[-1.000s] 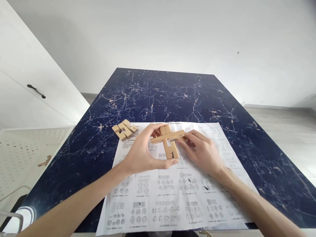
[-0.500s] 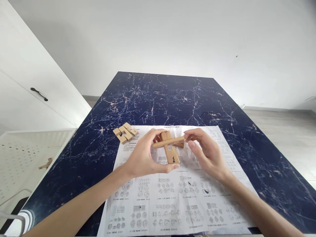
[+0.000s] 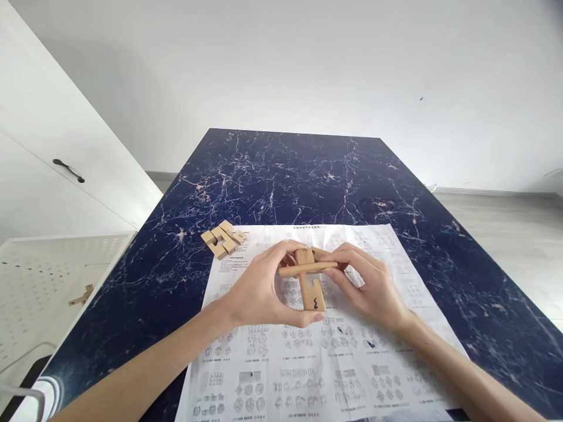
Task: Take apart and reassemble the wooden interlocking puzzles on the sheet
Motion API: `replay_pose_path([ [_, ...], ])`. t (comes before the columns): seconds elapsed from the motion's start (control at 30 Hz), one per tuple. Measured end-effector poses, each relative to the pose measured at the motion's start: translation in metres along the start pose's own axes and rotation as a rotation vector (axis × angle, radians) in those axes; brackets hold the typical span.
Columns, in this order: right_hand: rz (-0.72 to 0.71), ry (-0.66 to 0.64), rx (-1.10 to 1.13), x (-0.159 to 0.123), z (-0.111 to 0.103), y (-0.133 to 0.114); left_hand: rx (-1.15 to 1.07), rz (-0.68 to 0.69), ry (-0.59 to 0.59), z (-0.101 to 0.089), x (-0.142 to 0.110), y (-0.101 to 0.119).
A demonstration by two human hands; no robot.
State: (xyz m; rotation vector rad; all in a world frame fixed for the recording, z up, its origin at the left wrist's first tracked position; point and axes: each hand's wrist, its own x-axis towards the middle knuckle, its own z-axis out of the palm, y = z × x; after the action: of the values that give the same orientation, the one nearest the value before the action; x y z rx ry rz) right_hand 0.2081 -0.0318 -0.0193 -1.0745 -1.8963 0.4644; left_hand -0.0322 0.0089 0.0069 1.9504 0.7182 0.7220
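Note:
Held over the printed sheet is an assembly of wooden puzzle pieces. My left hand (image 3: 259, 287) grips it, thumb under the bottom end and fingers over the top. The upright piece (image 3: 313, 300) has a dark mark near its bottom and a notch in its right edge. A flat wooden piece (image 3: 303, 269) crosses it, and my right hand (image 3: 369, 284) pinches that piece's right end between thumb and fingers. Another wooden part shows behind, mostly hidden by the fingers.
Several loose wooden pieces (image 3: 223, 239) lie at the sheet's upper left corner. The creased paper sheet (image 3: 268, 360) carries printed diagrams and lies on a dark blue marbled table (image 3: 285, 181). Left of the table, a white perforated basket (image 3: 105, 241) contains a small wooden cross (image 3: 82, 295).
My right hand has moved left and closed on the crossing piece's right end. The assembly has shifted slightly down and right, and the crossing piece now lies nearer level.

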Motion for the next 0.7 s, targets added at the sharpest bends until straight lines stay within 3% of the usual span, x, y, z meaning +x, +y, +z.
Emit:
replay_pose_path([
  [0.27,-0.012,0.031,-0.067,0.001,-0.001,0.000,-0.100,-0.026,-0.057,0.003,0.000,0.007],
  [0.7,-0.029,0.081,-0.114,0.002,0.003,0.001,0.073,0.048,-0.077,0.000,-0.002,-0.003],
])
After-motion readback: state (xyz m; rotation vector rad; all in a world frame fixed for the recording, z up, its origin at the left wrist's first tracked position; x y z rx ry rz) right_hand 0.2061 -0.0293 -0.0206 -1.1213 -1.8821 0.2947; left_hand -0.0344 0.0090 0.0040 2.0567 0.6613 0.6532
